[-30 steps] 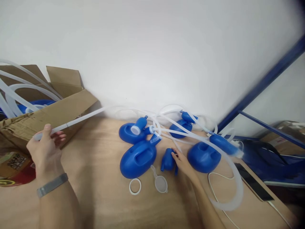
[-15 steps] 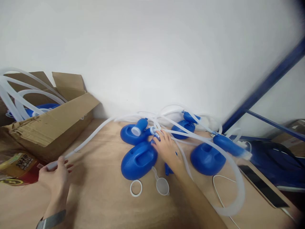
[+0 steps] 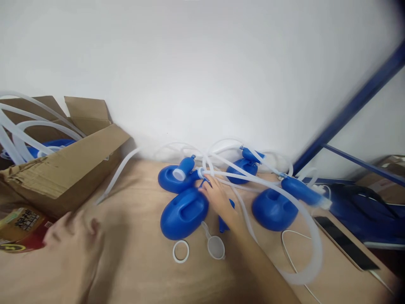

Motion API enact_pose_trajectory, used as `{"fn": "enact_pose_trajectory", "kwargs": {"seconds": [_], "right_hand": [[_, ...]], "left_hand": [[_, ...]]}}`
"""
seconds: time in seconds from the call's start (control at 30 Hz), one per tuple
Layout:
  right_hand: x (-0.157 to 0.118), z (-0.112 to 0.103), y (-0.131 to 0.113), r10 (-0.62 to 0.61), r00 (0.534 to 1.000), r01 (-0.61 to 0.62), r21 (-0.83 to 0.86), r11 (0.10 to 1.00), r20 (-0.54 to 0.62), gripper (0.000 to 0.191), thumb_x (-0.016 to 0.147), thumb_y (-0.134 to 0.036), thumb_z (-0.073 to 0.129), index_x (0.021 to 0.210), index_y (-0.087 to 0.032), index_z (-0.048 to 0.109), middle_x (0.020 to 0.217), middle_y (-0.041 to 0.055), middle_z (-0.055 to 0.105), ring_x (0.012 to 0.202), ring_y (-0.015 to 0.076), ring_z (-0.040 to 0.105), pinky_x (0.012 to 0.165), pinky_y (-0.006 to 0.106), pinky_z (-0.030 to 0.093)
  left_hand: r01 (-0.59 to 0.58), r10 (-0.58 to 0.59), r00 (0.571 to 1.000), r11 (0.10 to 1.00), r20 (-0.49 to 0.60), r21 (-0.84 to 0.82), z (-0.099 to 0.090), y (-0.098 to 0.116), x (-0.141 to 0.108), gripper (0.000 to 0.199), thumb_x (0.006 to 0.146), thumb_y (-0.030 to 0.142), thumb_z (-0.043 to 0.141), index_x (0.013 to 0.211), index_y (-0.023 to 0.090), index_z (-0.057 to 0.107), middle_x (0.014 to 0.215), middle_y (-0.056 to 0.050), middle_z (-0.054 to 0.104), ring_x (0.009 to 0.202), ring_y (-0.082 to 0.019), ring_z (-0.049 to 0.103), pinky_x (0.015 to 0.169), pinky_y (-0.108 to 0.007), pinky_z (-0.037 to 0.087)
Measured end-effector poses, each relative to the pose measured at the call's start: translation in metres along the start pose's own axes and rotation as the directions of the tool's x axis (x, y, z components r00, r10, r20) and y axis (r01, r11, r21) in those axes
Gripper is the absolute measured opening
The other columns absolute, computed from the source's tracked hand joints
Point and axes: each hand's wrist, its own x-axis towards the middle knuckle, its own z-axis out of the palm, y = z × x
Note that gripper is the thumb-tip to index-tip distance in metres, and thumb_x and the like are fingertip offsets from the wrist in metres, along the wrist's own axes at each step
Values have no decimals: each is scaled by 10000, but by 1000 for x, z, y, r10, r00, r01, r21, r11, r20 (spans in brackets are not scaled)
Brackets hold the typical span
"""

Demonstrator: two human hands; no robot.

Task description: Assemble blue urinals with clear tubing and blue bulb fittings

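My left hand (image 3: 76, 242), blurred by motion, hovers at the lower left with fingers apart and nothing in them. The loose end of a pale tube (image 3: 118, 175) lies just beyond it. At the centre, my right hand (image 3: 217, 196) has its fingers closed at the neck of a blue bottle (image 3: 184, 213); what they pinch is hidden. Behind this bottle stands another blue bottle (image 3: 167, 180) with a small blue piece (image 3: 187, 164) on it. A white ring (image 3: 181, 251) and a translucent cap with a strap (image 3: 216, 247) lie in front.
An open cardboard box (image 3: 72, 169) with tubes stands at left, a red and yellow package (image 3: 25, 230) before it. More blue bottles (image 3: 274, 210), a looping tube (image 3: 318, 249), a phone (image 3: 346, 242) and a blue metal bar (image 3: 351, 105) are at right.
My left hand has let go of the tube and opened. The tube's near part has swung back towards the wall and box. My right hand stays at the bottle neck.
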Motion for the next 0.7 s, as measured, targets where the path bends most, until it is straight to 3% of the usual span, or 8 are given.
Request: {"fn": "enact_pose_trajectory", "kwargs": {"seconds": [0.03,0.1,0.17,0.23,0.3,0.4,0.5,0.7], "right_hand": [[2,-2,1,-3,1000,3,21,1000,1,226,1069,-336,526,975,-219,696,1413,177,673,1322,348,614,1110,574,489],[7,-6,1,-11,1000,11,80,997,1,244,1073,-332,509,965,-232,704,1291,149,742,1337,336,613,1139,579,452],[11,-9,1,-16,1000,18,158,987,-11,263,1064,-325,507,900,-247,698,1115,105,794,1321,310,635,1205,584,375],[15,-8,-1,8,999,2,252,968,-39,291,1055,-348,502,838,-257,675,954,64,802,1183,277,710,1241,571,329],[19,-4,-4,89,992,-51,352,935,-92,360,1068,-394,454,780,-263,625,769,30,759,928,242,751,1193,541,399],[24,3,-10,291,939,-162,510,845,-184,474,1100,-485,329,708,-276,495,538,-12,579,683,214,682,928,446,564],[29,9,-15,449,867,-213,653,727,-216,526,1088,-586,310,664,-284,385,481,-35,444,623,200,643,717,356,560],[39,14,-15,537,825,-219,775,592,-176,624,1006,-705,439,555,-283,349,419,-54,366,504,171,567,652,339,535]], "left_hand": [[-113,114,994,992,1,-60,6,25,-2,351,973,401,531,1242,211,654,1310,-172,667,1282,-436,587,1040,-684,495],[-254,298,947,924,122,-287,23,76,-8,340,1036,404,477,1262,219,651,1301,-146,684,1196,-336,671,1015,-515,564],[-328,446,865,849,230,-415,42,124,-18,486,1003,533,572,1376,222,600,1401,-149,653,1253,-338,658,1040,-496,559],[-333,467,824,857,321,-393,61,161,-27,696,930,617,669,1467,194,540,1484,-177,610,1277,-375,641,1019,-510,560],[-343,454,794,884,405,-318,77,183,-33,725,903,618,715,1447,161,571,1431,-204,643,1218,-400,665,956,-497,570],[-386,454,762,891,462,-239,92,190,-35,575,965,574,662,1365,162,645,1181,-177,731,1039,-363,715,835,-436,566],[-411,472,775,882,420,-232,96,184,-34,441,1041,512,566,1337,204,674,1074,-139,733,969,-307,719,790,-374,542],[-385,448,763,894,466,-230,92,177,-28,383,1060,451,562,1354,243,691,1088,-115,754,943,-285,745,770,-343,534]]}}
